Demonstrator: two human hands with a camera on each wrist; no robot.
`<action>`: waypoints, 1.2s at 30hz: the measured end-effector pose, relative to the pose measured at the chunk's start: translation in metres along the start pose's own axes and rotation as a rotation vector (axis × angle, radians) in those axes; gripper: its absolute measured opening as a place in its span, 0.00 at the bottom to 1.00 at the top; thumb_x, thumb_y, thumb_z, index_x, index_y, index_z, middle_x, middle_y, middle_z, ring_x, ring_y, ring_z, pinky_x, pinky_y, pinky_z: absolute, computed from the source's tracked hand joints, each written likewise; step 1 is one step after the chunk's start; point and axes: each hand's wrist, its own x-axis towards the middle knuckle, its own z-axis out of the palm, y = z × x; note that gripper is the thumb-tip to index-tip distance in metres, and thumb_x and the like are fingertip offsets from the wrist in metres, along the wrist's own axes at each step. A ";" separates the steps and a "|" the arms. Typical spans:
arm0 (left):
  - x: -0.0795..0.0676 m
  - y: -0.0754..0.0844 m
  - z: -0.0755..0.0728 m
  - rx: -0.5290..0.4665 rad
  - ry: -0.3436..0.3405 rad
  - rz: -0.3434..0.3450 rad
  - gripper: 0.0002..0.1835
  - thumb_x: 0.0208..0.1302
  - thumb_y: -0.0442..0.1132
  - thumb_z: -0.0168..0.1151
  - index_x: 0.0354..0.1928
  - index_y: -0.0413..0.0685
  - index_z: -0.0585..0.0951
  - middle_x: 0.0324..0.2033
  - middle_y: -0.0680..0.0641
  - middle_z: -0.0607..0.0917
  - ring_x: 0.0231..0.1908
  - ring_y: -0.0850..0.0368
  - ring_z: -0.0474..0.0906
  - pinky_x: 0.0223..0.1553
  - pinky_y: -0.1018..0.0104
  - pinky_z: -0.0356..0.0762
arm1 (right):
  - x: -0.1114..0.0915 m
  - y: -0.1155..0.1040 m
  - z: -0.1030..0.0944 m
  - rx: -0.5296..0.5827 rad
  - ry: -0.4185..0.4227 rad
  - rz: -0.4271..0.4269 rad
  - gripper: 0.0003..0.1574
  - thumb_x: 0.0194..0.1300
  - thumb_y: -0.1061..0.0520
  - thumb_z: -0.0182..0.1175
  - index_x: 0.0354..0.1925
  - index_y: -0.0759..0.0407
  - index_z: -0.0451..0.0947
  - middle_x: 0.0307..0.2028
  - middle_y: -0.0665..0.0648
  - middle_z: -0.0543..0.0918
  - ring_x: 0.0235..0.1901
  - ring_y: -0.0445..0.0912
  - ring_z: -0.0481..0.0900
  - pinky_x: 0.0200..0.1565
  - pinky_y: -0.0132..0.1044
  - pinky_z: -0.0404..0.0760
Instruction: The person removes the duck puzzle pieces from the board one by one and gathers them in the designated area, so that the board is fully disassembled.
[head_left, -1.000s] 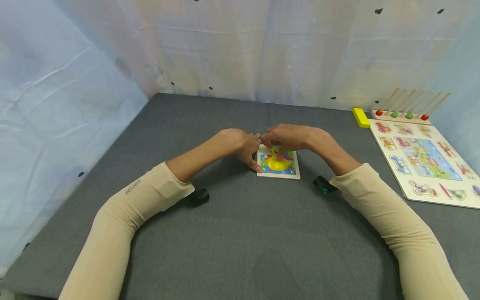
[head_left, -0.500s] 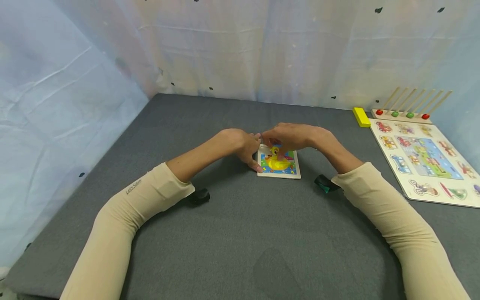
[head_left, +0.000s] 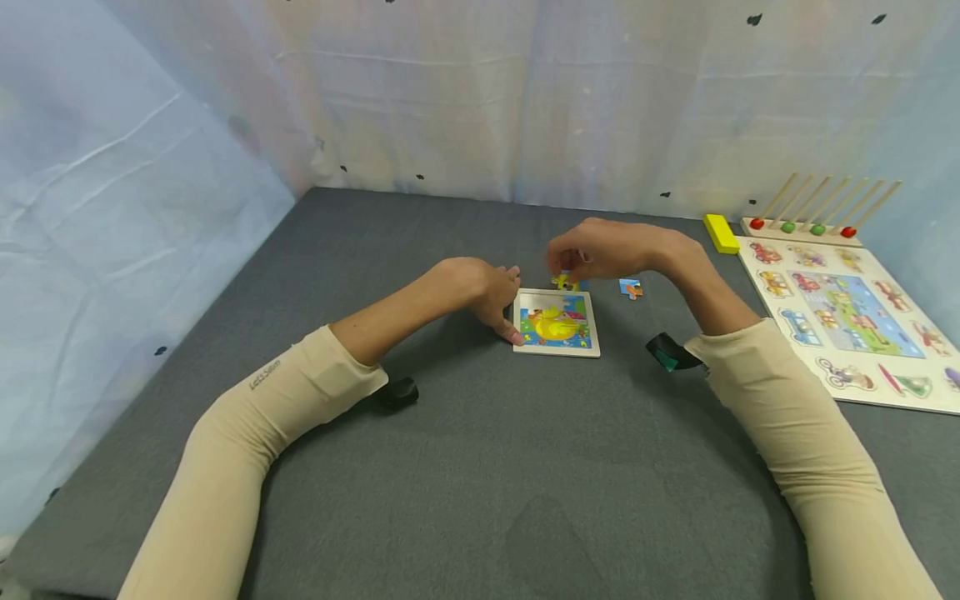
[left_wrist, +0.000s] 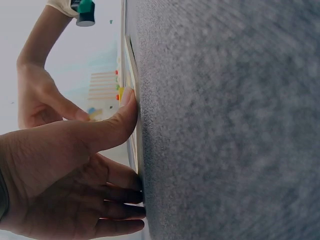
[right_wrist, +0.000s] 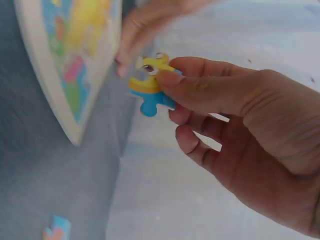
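Observation:
My right hand [head_left: 603,248] pinches a yellow and blue jigsaw piece [right_wrist: 148,90] between thumb and fingers, just beyond the back edge of a small wooden puzzle tray [head_left: 558,352]. An eye is printed on the piece. Inside the tray lies a yellow duck picture [head_left: 555,327], with bare wood along its top left part. At the tray's left side rests my left hand [head_left: 495,300], thumb on the front left rim and fingers extended toward the back corner. Another jigsaw piece [head_left: 632,288], blue and orange, lies on the table right of the tray.
To the right lies a large white picture board [head_left: 806,373]. Behind it stands a wooden rack [head_left: 806,233] with upright pegs and red and green beads. Beside the rack is a yellow block [head_left: 722,234]. A pale curtain [head_left: 450,100] hangs behind the grey table [head_left: 465,500].
My right hand has lifted the eye piece out of the tray and moved back and right. The blue and orange piece on the table has come into view. My left hand stays put.

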 end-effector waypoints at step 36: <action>0.000 0.003 -0.003 0.040 -0.011 0.018 0.62 0.68 0.80 0.46 0.84 0.40 0.39 0.85 0.40 0.36 0.86 0.46 0.36 0.85 0.49 0.42 | -0.069 0.100 0.001 0.079 -0.264 0.464 0.22 0.62 0.55 0.77 0.43 0.65 0.76 0.40 0.58 0.84 0.40 0.48 0.80 0.42 0.42 0.79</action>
